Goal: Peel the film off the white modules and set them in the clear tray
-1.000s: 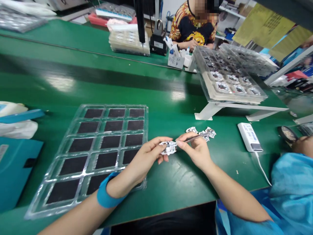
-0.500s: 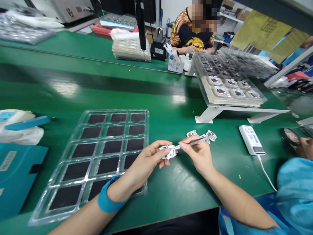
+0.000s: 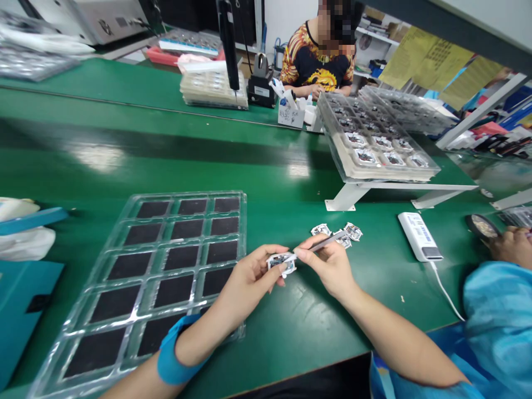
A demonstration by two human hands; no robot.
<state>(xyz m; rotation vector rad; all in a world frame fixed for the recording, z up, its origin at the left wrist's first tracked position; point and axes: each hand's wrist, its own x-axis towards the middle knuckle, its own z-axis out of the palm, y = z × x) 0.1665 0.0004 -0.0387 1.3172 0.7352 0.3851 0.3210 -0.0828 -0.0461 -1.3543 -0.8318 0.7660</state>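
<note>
Head view, left grip pinching part, right grip clasping tweezers, clear tray leftward, loose parts beyond

The green bench carries a clear tray and white parts.

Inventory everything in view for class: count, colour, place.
Bench: one, green, throughout.
Tray: one, clear, black inserts, left.
Loose parts: several, white, right of centre.
Filled trays: several, clear, right rear.
Stand: one, white, beneath them.
Device: one, white, right.
Case: one, teal, left edge.
Sheets: several, yellow, upper right.
Rear clutter: many, mixed colours, far side.
Co-workers: at least two, in black-orange and blue, rear, right.
Held part: one, white, centre.
Tweezers: one, grey, centre.
Wristband: one, blue, left wrist.
Left hand: one, bare, centre.
Right hand: one, bare, centre.
</note>
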